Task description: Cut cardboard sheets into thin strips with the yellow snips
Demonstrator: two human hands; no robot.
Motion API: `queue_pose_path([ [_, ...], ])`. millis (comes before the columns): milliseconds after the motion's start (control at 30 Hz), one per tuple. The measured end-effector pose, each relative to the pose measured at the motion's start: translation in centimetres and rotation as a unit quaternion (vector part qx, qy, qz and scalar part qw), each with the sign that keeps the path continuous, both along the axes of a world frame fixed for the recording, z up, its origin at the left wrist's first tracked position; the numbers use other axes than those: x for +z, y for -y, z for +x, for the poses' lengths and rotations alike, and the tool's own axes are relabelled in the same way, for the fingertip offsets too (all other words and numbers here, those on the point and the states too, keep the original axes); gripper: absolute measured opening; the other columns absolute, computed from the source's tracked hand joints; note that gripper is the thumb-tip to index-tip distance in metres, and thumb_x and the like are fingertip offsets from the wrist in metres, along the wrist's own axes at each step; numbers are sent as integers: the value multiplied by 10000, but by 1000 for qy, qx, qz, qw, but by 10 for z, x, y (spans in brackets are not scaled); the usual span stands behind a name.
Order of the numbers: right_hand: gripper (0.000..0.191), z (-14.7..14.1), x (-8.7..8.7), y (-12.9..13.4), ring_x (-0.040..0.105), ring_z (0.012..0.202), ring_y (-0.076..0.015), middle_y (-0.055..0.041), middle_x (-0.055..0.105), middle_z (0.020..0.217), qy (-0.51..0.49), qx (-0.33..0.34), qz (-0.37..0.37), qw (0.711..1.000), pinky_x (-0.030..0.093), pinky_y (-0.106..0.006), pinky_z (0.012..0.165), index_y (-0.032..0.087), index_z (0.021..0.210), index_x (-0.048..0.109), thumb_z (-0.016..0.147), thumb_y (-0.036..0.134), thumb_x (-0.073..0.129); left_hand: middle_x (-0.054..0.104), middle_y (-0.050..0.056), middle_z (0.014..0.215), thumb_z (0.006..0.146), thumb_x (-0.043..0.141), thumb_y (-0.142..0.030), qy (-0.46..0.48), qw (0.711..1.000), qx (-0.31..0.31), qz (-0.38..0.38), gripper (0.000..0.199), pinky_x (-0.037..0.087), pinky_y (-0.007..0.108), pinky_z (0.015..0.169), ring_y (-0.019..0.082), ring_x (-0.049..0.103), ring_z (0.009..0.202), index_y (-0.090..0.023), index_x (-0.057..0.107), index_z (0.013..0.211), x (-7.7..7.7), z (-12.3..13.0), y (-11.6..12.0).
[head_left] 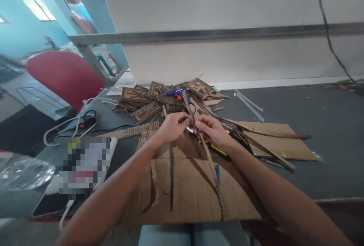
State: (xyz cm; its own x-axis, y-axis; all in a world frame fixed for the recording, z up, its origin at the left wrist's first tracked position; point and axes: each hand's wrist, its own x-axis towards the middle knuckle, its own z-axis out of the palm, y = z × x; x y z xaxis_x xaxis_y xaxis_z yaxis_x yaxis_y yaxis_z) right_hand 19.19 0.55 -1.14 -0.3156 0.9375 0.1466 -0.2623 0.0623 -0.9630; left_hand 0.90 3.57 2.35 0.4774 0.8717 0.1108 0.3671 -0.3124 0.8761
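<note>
A long, narrow cardboard strip (209,157) runs between my two hands, its lower end trailing onto a cardboard sheet (193,185). My left hand (176,126) pinches the strip from the left, fingertips closed. From the other side my right hand (212,129) pinches it too, with thumb and fingers pressed together. Just beyond the hands lies a blue glue gun (176,92) with an orange trigger. Under my right hand a black and yellow tool (217,151) is partly covered, so its kind is unclear. More thin strips (174,177) rest on the sheet.
Layered cardboard panels (146,112) are piled at the back. Flat cardboard (273,140) and clear glue sticks (250,105) lie to the right. On the left are white cables (76,124), a pixelated device (85,166) and a plastic bottle (25,172). A white partition (227,60) stands behind.
</note>
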Motion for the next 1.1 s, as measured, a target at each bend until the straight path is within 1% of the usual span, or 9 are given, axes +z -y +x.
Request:
queue_pose_path([
  [67,323,-2,-3,3,517,555,-77,17,652,709,43,-9,34,998,396,-202,510,183,897,639,863,502,681,678,20,651,880,575,-413,114,992,26,-38,273,504,221,447,141,630,511,-147,633,868,-5,3,5],
  [100,332,-3,-3,4,532,570,-86,11,658,715,58,-12,42,997,408,-212,532,181,916,639,868,507,671,677,21,646,868,600,-438,148,987,35,-50,296,520,228,451,147,640,522,-143,630,872,-8,3,8],
  [167,351,-4,-1,6,564,601,-106,0,669,723,80,-18,46,996,433,-234,573,176,939,636,865,518,668,673,17,627,839,656,-460,180,981,52,-53,327,530,227,450,142,637,507,-134,640,860,-12,3,14],
  [267,355,-5,1,8,589,628,-121,-12,681,738,104,-26,50,993,452,-251,608,172,938,634,864,518,663,680,22,609,813,706,-459,194,977,64,-57,341,532,217,463,131,633,495,-120,668,826,-15,1,19],
  [367,335,-6,-1,9,593,634,-123,-14,682,733,116,-41,52,991,454,-251,614,169,924,635,865,498,666,697,37,623,810,719,-448,207,972,67,-91,345,550,232,488,137,642,514,-105,699,837,-16,0,20],
  [600,316,-6,-2,10,584,643,-126,-22,676,741,126,-48,51,990,442,-250,599,169,883,634,859,481,676,711,47,651,817,717,-399,215,966,44,-135,300,537,216,506,120,631,540,-101,751,816,-13,-3,20],
  [833,327,-6,-1,10,591,644,-142,-25,674,735,136,-43,47,989,441,-257,574,182,873,632,860,507,659,713,49,661,819,706,-419,207,964,57,-157,322,527,222,508,127,631,556,-102,762,827,-14,-4,19],
  [933,299,-7,-2,9,570,611,-128,-15,668,713,143,-55,54,987,438,-247,562,182,861,626,865,480,657,719,56,667,816,709,-413,216,960,49,-169,320,527,223,510,136,644,574,-98,759,847,-16,-5,19],
  [1100,253,-8,-1,11,569,623,-128,-9,658,710,158,-67,54,984,444,-245,574,181,847,618,860,430,664,715,56,659,800,722,-389,223,956,47,-185,297,526,222,501,140,648,575,-97,757,839,-17,-5,18],
])
